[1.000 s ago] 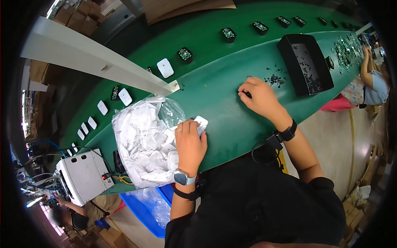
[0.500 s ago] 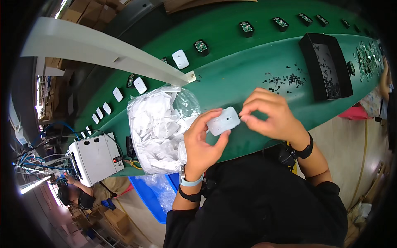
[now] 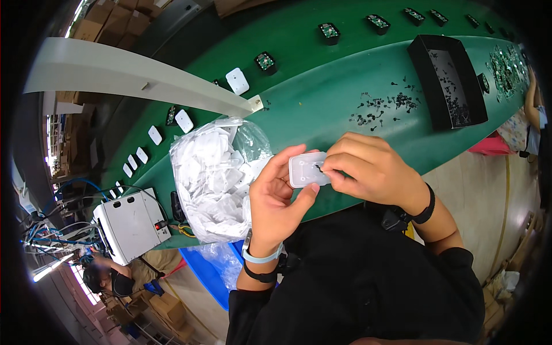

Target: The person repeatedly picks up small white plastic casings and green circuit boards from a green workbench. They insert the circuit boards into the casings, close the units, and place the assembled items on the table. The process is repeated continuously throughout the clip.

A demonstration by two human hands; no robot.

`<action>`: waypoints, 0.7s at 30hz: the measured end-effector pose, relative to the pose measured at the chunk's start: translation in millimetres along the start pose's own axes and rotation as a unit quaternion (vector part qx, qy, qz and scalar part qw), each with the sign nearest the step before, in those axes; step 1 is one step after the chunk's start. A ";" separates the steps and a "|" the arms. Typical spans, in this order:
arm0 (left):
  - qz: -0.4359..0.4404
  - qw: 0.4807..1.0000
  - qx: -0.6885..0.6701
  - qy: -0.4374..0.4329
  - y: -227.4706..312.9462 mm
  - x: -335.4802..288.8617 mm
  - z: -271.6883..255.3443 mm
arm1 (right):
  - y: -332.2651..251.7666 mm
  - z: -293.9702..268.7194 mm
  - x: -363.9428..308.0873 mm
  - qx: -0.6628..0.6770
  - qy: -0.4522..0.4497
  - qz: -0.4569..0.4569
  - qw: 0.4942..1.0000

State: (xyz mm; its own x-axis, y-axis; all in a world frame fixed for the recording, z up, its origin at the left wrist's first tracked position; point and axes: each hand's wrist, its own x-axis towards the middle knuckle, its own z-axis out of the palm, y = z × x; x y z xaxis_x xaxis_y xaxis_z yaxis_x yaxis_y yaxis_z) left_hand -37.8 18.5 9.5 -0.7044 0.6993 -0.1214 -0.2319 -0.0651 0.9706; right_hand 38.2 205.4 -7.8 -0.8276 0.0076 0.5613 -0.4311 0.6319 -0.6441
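My left hand (image 3: pixel 275 192) grips a white plastic cover (image 3: pixel 300 171) by its edges, thumb at the near side and fingers behind. The cover is a rounded rectangle, with a raised rim and small posts on the face that shows. My right hand (image 3: pixel 371 169) is closed in a pinch at the cover's right part. A small black part (image 3: pixel 319 168) shows at its fingertips, against the cover's middle; the fingers hide some of it. Beyond my right hand, several similar small black parts (image 3: pixel 385 104) lie scattered on the green table (image 3: pixel 310 123).
A clear bag of white covers (image 3: pixel 210 178) stands left of my hands. The black box (image 3: pixel 422 86) at the right holds more small parts, with green circuit boards (image 3: pixel 507 72) beyond. Black housings (image 3: pixel 329 33) and white covers line the far strip. A metal beam (image 3: pixel 144 80) crosses the upper left.
My right hand has moved left onto the cover, its pinch now over the middle. The cover has turned, so its rim and posts show. The view has shifted slightly.
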 end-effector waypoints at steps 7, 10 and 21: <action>-0.005 0.999 0.050 -0.001 2.2 -3.0 1.7 | -9.3 -1.0 -0.9 -0.107 -0.066 -0.027 0.992; -0.003 0.998 0.058 -0.002 0.0 -4.0 0.7 | -9.7 -1.3 -3.0 -0.120 -0.100 -0.030 0.987; -0.007 0.998 0.034 0.043 -7.3 -8.0 0.1 | -9.3 4.7 4.7 0.282 -0.034 0.244 0.927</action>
State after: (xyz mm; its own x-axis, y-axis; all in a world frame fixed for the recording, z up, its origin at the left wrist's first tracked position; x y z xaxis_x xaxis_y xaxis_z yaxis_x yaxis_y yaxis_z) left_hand -30.4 13.4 3.4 -0.7577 0.6354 -0.1487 -0.1968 -0.0052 0.9804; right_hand 36.6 195.8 -1.5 -0.9863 0.1240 0.1089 -0.1022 0.0593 -0.9930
